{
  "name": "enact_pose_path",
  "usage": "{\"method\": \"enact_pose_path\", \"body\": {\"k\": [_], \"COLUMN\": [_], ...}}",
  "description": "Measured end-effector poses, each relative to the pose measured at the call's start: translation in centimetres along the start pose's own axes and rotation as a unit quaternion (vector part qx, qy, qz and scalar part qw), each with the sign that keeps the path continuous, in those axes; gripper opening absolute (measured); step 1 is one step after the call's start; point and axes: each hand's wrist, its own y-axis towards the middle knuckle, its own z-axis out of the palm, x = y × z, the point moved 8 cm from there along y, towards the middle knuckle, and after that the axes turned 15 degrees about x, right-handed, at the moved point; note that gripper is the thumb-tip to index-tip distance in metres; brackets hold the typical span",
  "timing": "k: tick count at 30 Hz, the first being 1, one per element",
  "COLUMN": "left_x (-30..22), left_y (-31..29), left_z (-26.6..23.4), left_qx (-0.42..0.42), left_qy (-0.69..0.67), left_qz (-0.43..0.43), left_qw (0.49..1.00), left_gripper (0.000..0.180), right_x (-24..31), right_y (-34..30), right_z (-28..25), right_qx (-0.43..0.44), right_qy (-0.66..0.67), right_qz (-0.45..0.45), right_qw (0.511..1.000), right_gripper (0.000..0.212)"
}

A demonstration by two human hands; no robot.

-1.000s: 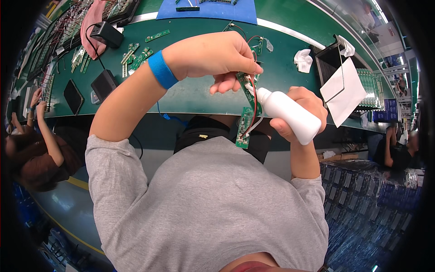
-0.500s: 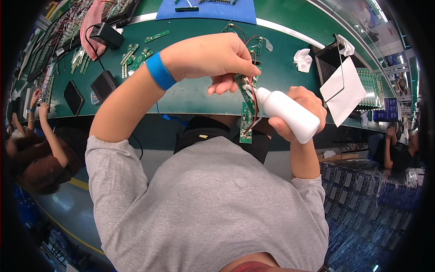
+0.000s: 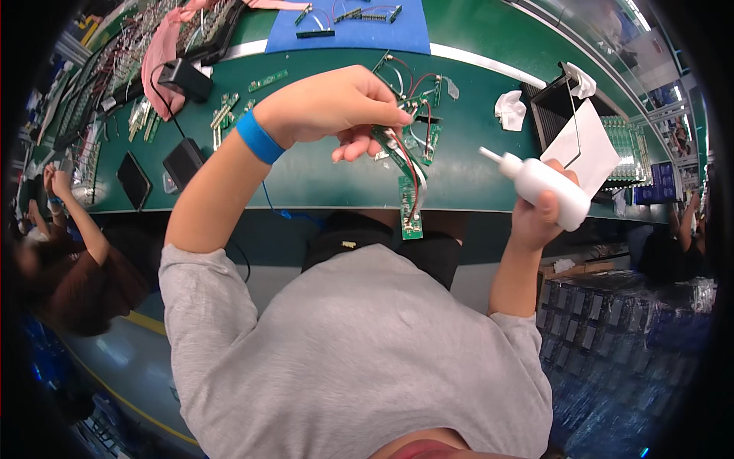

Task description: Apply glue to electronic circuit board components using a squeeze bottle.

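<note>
My left hand [image 3: 355, 111], with a blue wristband [image 3: 258, 136] on its arm, pinches a green circuit board [image 3: 395, 153] between thumb and finger. Red and white wires link that board to a second narrow board [image 3: 410, 208], which dangles past the table's near edge. In my right hand [image 3: 539, 216] is a white squeeze bottle [image 3: 552, 193], tilted with its thin nozzle pointing up and left, apart from the boards. Just beyond my left hand, more wired boards [image 3: 432, 144] lie on the green table [image 3: 466, 180].
Loose boards [image 3: 225, 115], a black adapter [image 3: 183, 162] and a dark phone-like slab [image 3: 134, 180] lie at left. A blue mat [image 3: 352, 34] with boards is at the far side. At right are crumpled tissue [image 3: 510, 111] and a black rack [image 3: 544, 103] with white paper. Co-workers sit at both sides.
My right hand has drawn the bottle away from the boards, to the right. The left hand, still pinching the board, has shifted slightly left.
</note>
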Motion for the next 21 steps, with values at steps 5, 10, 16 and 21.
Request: {"method": "enact_pose_path", "body": {"k": [5, 10, 16, 21], "left_x": [0.6, 0.4, 0.7, 0.8], "left_y": [1.0, 3.9, 12.1, 19.0], "left_z": [-5.5, -12.8, -24.2, -32.2], "left_qx": [-0.075, -0.15, -0.268, -0.414], "left_qy": [-0.104, -0.177, -0.229, -0.22], "left_qz": [0.032, 0.133, 0.21, 0.24], "left_qw": [0.991, 0.964, 0.912, 0.85], "left_gripper": [0.023, 0.019, 0.014, 0.016], "right_x": [-2.6, -4.4, -8.0, -9.7], "right_y": [-2.8, -5.5, -8.5, -9.6], "right_z": [-6.8, -11.3, -14.1, -15.6], "right_qx": [-0.161, -0.242, -0.278, -0.322], "right_qy": [0.087, 0.078, 0.112, 0.095], "right_qz": [0.054, 0.059, 0.094, 0.104], "right_qw": [0.982, 0.965, 0.949, 0.936], "right_gripper": [0.043, 0.041, 0.044, 0.044]}}
